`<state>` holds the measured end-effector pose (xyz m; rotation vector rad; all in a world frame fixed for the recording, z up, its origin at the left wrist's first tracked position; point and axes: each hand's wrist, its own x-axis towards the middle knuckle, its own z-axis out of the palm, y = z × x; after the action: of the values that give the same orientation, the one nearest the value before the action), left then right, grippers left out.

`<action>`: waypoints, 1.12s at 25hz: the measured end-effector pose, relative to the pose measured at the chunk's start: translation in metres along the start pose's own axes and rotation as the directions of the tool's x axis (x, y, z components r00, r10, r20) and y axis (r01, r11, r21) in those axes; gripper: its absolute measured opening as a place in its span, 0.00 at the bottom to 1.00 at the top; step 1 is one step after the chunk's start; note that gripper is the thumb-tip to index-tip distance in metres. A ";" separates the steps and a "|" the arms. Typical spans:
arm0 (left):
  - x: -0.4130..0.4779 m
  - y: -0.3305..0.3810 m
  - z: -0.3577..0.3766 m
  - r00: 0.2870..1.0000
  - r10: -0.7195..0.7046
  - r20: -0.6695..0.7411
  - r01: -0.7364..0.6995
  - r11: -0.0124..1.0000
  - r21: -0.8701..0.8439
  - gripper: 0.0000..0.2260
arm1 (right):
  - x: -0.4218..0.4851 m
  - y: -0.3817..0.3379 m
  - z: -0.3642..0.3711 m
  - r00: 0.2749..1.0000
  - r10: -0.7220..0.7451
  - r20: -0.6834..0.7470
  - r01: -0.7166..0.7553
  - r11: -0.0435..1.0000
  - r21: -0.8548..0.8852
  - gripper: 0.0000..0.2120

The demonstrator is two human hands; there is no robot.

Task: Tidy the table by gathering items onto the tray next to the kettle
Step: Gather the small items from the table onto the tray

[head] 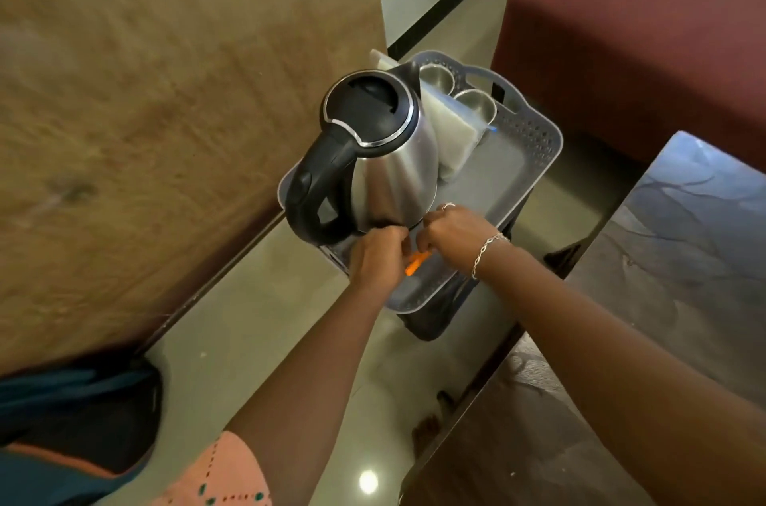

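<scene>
A grey plastic tray [534, 157] with perforated walls sits on a small dark stand. On its left part stands a steel kettle [389, 157] with a black lid and handle. Behind the kettle are two steel cups [476, 103] and clear plastic packets [449, 132]. My left hand [375, 256] and my right hand [454, 234] meet at the tray's near end, just below the kettle's base. A small orange item [415, 264] shows between them; both hands have fingers pinched at it. What it is stays unclear.
A wooden panel [166, 111] rises on the left. A dark red upholstered seat [642, 28] stands at the back right. A dark marbled table [684, 256] fills the right side. The tiled floor lies below, with a dark bag [83, 414] at lower left.
</scene>
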<state>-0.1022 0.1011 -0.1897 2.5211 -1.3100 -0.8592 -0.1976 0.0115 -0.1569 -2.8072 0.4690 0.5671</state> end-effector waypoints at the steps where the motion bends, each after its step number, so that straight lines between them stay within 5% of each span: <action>1: 0.001 0.002 -0.001 1.000 0.026 -0.009 -0.025 0.998 0.062 0.05 | 0.002 0.001 0.002 0.999 -0.004 0.036 0.004 1.000 -0.008 0.12; 9: -0.001 0.003 -0.002 0.997 0.054 0.051 -0.054 0.999 0.003 0.05 | 0.007 -0.006 0.022 0.998 0.058 0.037 -0.060 0.995 0.083 0.12; 14: -0.010 -0.008 -0.004 0.998 -0.038 0.059 0.035 0.998 0.057 0.11 | -0.004 0.018 0.016 0.935 0.351 -0.053 -0.329 0.914 0.238 0.21; 17: -0.004 -0.004 -0.004 0.989 -0.062 0.133 0.066 0.998 -0.025 0.12 | 0.005 0.016 0.013 0.918 0.394 0.038 -0.393 0.896 0.205 0.08; 20: -0.002 -0.005 -0.003 0.986 -0.053 0.160 0.072 0.990 -0.117 0.13 | 0.012 0.011 0.016 0.927 0.368 0.072 -0.374 0.903 0.210 0.14; 22: -0.004 -0.008 -0.004 0.989 -0.036 0.143 0.058 0.987 -0.147 0.13 | 0.013 0.011 0.019 0.933 0.357 0.039 -0.358 0.913 0.198 0.06; 28: -0.003 -0.007 -0.003 0.982 -0.080 0.168 0.114 0.973 -0.200 0.10 | -0.014 0.013 0.014 0.929 0.341 -0.142 -0.286 0.907 0.308 0.23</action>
<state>-0.0970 0.1074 -0.1889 2.4100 -1.0791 -1.1755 -0.2188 0.0071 -0.1656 -2.5330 0.9757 0.2562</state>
